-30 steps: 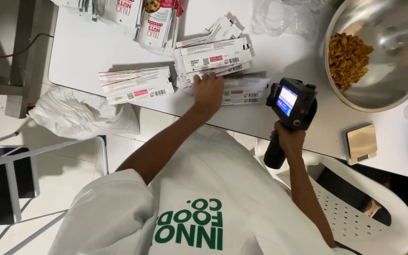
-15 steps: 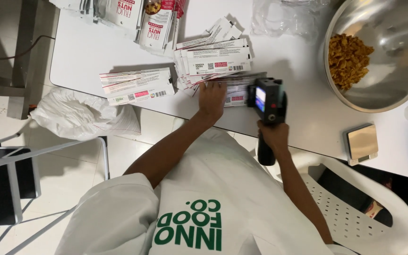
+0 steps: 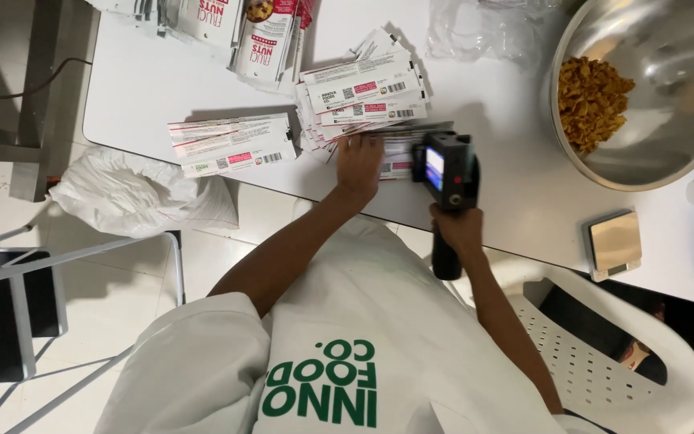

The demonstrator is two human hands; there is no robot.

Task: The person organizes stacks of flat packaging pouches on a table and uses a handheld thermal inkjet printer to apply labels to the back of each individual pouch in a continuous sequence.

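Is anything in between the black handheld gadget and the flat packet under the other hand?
Nothing visible: the black handheld printer in the right hand sits directly over the flat white pouch the left hand presses down.

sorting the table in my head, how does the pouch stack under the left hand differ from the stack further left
The stack under the left hand is fanned out and untidy, with pouches at several angles; the left stack lies fairly square. The first is pressed by that hand, next to the black handheld device in the right hand; the other lies untouched. Both hold flat white pouches with red patches on the white table.
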